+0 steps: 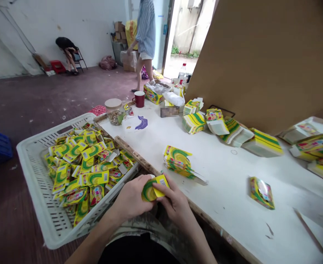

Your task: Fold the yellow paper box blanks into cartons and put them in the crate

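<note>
Pinch grip, both hands: left hand (pixel 132 198) closes its fingers on one end of a small yellow-green carton (pixel 149 192); right hand (pixel 176 201) presses the other end, barcode side, between thumb and fingers. Carton position: above the lap, just off the wooden edge (pixel 132 154) of the white table (pixel 219 200). Whether one piece or two is held, cannot tell.

Left of the hands: white plastic basket (pixel 31 183), heaped with similar packets (pixel 92 150) lying at mixed angles. On the table, just beyond the hands: a leaning pile of flat cartons (pixel 178 161). Farther right, well apart: a single packet (pixel 261 193), blurred. Behind: a row of carton stacks (pixel 220 123). Near the basket's far corner: lidded jar (pixel 114 114), dark red mug (pixel 139 99). Background: person in a striped shirt (pixel 146 31), upright.
</note>
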